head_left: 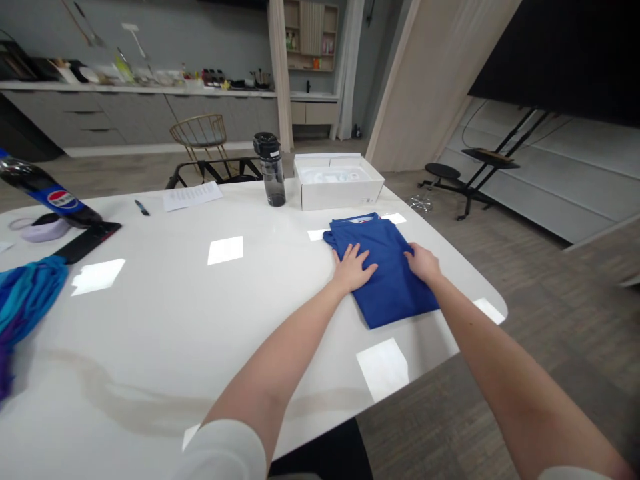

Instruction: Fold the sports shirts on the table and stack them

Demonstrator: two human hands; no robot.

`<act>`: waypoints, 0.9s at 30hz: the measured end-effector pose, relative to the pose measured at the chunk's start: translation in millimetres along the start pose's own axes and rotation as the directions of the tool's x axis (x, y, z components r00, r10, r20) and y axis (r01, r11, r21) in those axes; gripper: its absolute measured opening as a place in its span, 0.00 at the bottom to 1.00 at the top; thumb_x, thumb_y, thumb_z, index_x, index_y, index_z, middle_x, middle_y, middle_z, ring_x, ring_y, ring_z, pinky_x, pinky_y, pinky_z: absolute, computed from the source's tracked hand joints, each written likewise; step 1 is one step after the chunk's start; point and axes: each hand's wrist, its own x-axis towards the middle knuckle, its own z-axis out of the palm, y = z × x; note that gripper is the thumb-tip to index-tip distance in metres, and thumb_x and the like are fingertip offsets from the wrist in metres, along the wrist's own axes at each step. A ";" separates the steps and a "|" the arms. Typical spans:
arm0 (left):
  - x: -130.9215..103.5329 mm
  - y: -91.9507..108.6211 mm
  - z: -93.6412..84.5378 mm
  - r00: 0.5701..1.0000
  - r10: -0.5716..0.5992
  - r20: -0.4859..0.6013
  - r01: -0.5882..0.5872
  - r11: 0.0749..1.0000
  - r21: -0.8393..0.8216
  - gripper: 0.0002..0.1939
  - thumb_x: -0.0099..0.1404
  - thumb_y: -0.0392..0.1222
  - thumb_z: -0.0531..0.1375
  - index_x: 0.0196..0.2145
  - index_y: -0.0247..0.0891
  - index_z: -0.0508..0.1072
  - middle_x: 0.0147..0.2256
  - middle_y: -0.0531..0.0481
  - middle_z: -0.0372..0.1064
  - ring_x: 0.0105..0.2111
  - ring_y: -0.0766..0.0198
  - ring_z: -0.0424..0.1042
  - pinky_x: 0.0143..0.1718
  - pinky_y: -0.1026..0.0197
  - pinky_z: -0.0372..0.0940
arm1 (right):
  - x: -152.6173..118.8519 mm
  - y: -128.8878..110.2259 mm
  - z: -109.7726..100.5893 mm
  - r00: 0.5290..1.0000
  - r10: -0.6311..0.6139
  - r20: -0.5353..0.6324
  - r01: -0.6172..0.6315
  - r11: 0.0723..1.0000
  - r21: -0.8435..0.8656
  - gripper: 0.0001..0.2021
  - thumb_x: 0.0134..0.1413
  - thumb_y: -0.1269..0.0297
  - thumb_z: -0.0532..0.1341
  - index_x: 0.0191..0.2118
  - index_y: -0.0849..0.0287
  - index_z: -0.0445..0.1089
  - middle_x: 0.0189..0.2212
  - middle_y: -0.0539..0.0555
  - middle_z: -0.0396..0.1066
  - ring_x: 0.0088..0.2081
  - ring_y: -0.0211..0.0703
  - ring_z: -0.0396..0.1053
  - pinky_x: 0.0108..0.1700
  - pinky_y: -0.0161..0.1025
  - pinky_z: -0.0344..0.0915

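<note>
A blue shirt (387, 273), folded into a rough rectangle, lies on the right part of the white table (190, 333). Its collar end points away from me. Spread fingers of my left hand (353, 268) rest flat on the shirt's left side. At the right edge of the cloth, my right hand (424, 263) has its fingers curled, with thumb and fingers pinching the fabric.
Beyond the shirt stand a white open box (340, 193) and a dark water bottle (273, 173). A paper sheet (193, 197) and a pen (142, 208) lie farther left. A cola bottle (50, 190) and a blue-purple cloth (27, 293) occupy the left side.
</note>
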 end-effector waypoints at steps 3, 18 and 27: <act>4.0 9.5 8.7 0.989 0.140 0.044 -0.141 0.990 0.004 0.33 0.73 0.60 0.50 0.69 0.44 0.61 0.73 0.42 0.44 0.73 0.48 0.41 0.70 0.29 0.33 | 25.5 46.3 -6.9 0.992 0.112 -0.051 -0.113 0.993 -0.027 0.23 0.69 0.61 0.52 0.66 0.57 0.64 0.58 0.67 0.71 0.58 0.61 0.68 0.57 0.58 0.62; -155.7 -103.7 -76.2 0.967 0.246 -0.067 -0.247 0.969 -0.010 0.12 0.69 0.35 0.55 0.45 0.39 0.78 0.45 0.47 0.78 0.47 0.60 0.76 0.56 0.56 0.67 | -115.7 -128.3 31.1 0.715 -0.666 -0.216 0.697 0.650 0.302 0.12 0.68 0.60 0.54 0.49 0.56 0.72 0.49 0.59 0.73 0.49 0.51 0.71 0.54 0.46 0.66; -272.7 -212.7 -170.1 0.929 -0.220 -0.298 0.277 0.947 0.164 0.15 0.67 0.35 0.55 0.46 0.41 0.78 0.50 0.45 0.75 0.51 0.57 0.74 0.60 0.53 0.63 | -245.1 -369.3 61.4 0.425 -0.904 0.047 0.835 0.411 0.365 0.11 0.69 0.64 0.55 0.49 0.54 0.74 0.46 0.55 0.74 0.49 0.45 0.70 0.51 0.40 0.61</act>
